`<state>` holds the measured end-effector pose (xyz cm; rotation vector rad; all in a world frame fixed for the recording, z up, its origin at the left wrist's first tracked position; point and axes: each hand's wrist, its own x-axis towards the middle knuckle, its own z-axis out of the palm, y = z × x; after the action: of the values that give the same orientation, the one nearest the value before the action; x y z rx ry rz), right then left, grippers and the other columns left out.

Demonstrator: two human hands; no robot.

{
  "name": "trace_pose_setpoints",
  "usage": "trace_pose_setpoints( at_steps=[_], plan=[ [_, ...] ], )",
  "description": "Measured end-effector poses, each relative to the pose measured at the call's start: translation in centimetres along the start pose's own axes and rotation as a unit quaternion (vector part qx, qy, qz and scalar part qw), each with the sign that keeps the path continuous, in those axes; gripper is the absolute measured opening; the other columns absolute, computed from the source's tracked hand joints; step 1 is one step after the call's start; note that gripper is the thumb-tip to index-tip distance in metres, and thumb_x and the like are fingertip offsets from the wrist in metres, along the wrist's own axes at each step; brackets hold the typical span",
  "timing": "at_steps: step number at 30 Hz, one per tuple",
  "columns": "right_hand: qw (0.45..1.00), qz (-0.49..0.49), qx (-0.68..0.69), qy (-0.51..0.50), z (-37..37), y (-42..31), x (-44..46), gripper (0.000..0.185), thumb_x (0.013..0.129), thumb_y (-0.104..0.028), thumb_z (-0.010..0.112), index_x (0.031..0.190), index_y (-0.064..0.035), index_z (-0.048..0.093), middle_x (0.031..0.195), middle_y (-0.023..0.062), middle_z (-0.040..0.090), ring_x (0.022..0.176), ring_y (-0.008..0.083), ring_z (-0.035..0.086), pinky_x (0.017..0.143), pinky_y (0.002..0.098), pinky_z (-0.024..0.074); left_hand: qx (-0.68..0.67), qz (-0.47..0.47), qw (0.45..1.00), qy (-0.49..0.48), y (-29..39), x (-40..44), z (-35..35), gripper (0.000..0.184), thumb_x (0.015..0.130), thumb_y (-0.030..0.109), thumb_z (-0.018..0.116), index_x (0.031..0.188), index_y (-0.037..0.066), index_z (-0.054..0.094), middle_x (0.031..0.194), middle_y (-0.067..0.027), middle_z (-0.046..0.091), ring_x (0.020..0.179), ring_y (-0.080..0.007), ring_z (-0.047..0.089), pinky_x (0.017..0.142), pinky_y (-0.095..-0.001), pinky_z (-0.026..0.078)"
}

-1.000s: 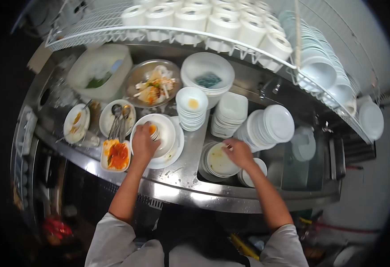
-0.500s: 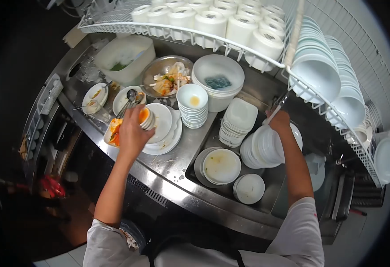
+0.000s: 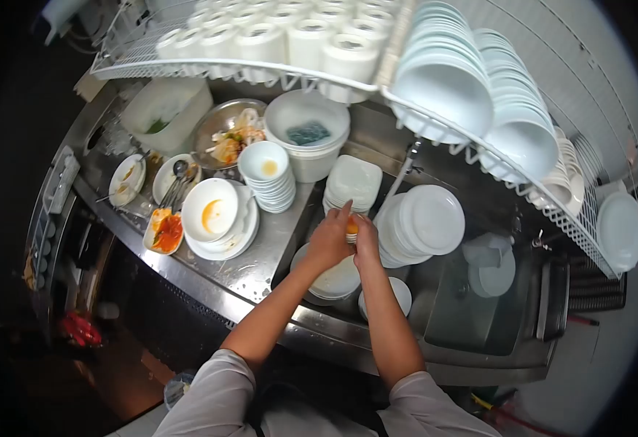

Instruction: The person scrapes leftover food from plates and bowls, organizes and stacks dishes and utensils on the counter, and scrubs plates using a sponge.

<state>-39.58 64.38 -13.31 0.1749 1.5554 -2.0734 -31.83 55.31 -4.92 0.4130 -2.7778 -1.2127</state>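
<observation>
Over the sink my hands meet around a small stack of sauce dishes with orange residue point(image 3: 351, 229). My left hand point(image 3: 330, 242) grips the stack from the left, its fingers curled. My right hand point(image 3: 366, 239) closes on it from the right; the fingertips are partly hidden. Just beyond stands a stack of squarish white dishes point(image 3: 354, 180). Below the hands lies a stack of soiled round plates point(image 3: 335, 281), partly covered by the left wrist. To the right of the hands are stacked white plates point(image 3: 431, 220), and a smaller bowl point(image 3: 399, 295) is behind the right forearm.
On the left counter are a bowl with orange residue point(image 3: 210, 211) on plates, a dish of red-orange food point(image 3: 163, 231), stacked small bowls point(image 3: 267, 175), a metal bowl of scraps point(image 3: 228, 138) and a white bucket point(image 3: 307, 109). A wire rack point(image 3: 290, 71) of crockery overhangs the back.
My left hand has carried the sauce dishes rightward from the counter to over the sink. My right hand has left the tap and come left to meet it. The view has shifted right.
</observation>
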Motion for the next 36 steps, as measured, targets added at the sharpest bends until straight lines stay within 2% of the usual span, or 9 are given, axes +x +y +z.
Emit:
trace_pose_setpoints(
  at_steps=[3, 4, 7, 11, 15, 20, 27, 33, 36],
  plan=[
    [0.997, 0.006, 0.046, 0.065, -2.8, 0.0, 2.5, 0.03, 0.097, -0.02, 0.053, 0.117, 0.0002, 0.063, 0.112, 0.0141, 0.066, 0.096, 0.0218, 0.068, 0.076, 0.0358, 0.0547, -0.383, -0.001, 0.924, -0.026, -5.6, 3.5, 6.0, 0.089, 0.077, 0.012, 0.078, 0.153, 0.005, 0.032, 0.142, -0.0206, 0.05, 0.124, -0.0335, 0.056, 0.102, -0.042, 0.047],
    [0.993, 0.002, 0.104, 0.062, -2.9, -0.8, 2.8, 0.027, 0.096, -0.019, 0.052, 0.112, -0.0001, 0.064, 0.109, 0.015, 0.067, 0.095, 0.0257, 0.07, 0.075, 0.0383, 0.056, -0.465, -0.071, 0.882, -0.018, -6.4, 4.3, 7.2, 0.073, 0.09, 0.04, 0.07, 0.149, 0.009, 0.04, 0.148, -0.0153, 0.048, 0.127, -0.0286, 0.054, 0.106, -0.0393, 0.042],
    [0.991, -0.002, 0.023, 0.132, -2.8, 0.0, 5.2, 0.031, 0.095, -0.02, 0.051, 0.11, 0.0032, 0.064, 0.106, 0.0182, 0.069, 0.097, 0.0284, 0.07, 0.08, 0.0411, 0.0558, -0.71, -0.234, 0.663, -0.01, -4.8, 5.7, 10.0, 0.061, 0.097, 0.053, 0.053, 0.143, 0.012, 0.049, 0.14, -0.0127, 0.056, 0.123, -0.0286, 0.057, 0.105, -0.0428, 0.044],
    [0.825, -0.142, -0.522, 0.164, -1.6, -3.0, 3.3, 0.035, 0.091, -0.023, 0.053, 0.114, 0.0003, 0.066, 0.109, 0.026, 0.068, 0.099, 0.0393, 0.067, 0.089, 0.05, 0.0503, -0.848, -0.241, 0.472, -0.009, -2.8, 7.6, 11.0, 0.055, 0.098, 0.058, 0.046, 0.128, 0.014, 0.06, 0.123, -0.0111, 0.066, 0.112, -0.0299, 0.063, 0.1, -0.0473, 0.048],
    [0.815, -0.314, -0.44, 0.208, -1.5, -3.2, 4.3, 0.034, 0.094, -0.028, 0.051, 0.111, -0.004, 0.068, 0.109, 0.0233, 0.068, 0.104, 0.0413, 0.064, 0.092, 0.0503, 0.0475, -0.859, -0.224, 0.459, -0.023, -4.2, 10.6, 14.2, 0.05, 0.098, 0.05, 0.053, 0.125, 0.008, 0.06, 0.12, -0.0124, 0.066, 0.107, -0.0282, 0.065, 0.096, -0.0429, 0.052],
    [0.915, -0.172, -0.307, 0.196, -0.8, -6.3, 3.4, 0.037, 0.099, -0.031, 0.048, 0.115, -0.0041, 0.068, 0.111, 0.0221, 0.068, 0.103, 0.0413, 0.064, 0.091, 0.0463, 0.0473, -0.708, -0.245, 0.655, 0.096, -4.8, 13.7, 16.2, 0.045, 0.096, 0.043, 0.06, 0.12, 0.005, 0.061, 0.112, -0.0096, 0.066, 0.095, -0.0257, 0.068, 0.087, -0.0405, 0.054],
    [0.947, -0.211, 0.02, 0.24, -2.8, -0.7, 7.5, 0.04, 0.099, -0.029, 0.047, 0.118, 0.0004, 0.066, 0.113, 0.0208, 0.068, 0.105, 0.0364, 0.065, 0.095, 0.0425, 0.047, -0.799, -0.244, 0.55, -0.014, -1.2, 9.2, 11.1, 0.036, 0.095, 0.041, 0.061, 0.113, 0.01, 0.066, 0.102, -0.0063, 0.07, 0.091, -0.0229, 0.068, 0.087, -0.039, 0.055],
    [0.87, -0.156, -0.412, 0.224, -1.8, -4.6, 3.7, 0.044, 0.099, -0.033, 0.043, 0.116, -0.0011, 0.066, 0.115, 0.0225, 0.067, 0.109, 0.0399, 0.062, 0.098, 0.0472, 0.0446, -0.794, -0.21, 0.57, -0.029, -2.3, 11.8, 14.9, 0.038, 0.093, 0.044, 0.063, 0.113, 0.012, 0.067, 0.101, -0.0052, 0.07, 0.09, -0.0211, 0.067, 0.08, -0.0377, 0.056],
    [0.943, -0.2, -0.22, 0.149, -3.9, -3.1, 6.8, 0.046, 0.097, -0.042, 0.046, 0.108, -0.0028, 0.067, 0.109, 0.0204, 0.067, 0.104, 0.0376, 0.062, 0.093, 0.0473, 0.0451, -0.7, -0.209, 0.683, -0.015, -2.4, 11.9, 12.6, 0.04, 0.09, 0.044, 0.066, 0.112, 0.01, 0.066, 0.097, -0.0045, 0.068, 0.086, -0.0187, 0.066, 0.068, -0.0358, 0.055]
  ],
)
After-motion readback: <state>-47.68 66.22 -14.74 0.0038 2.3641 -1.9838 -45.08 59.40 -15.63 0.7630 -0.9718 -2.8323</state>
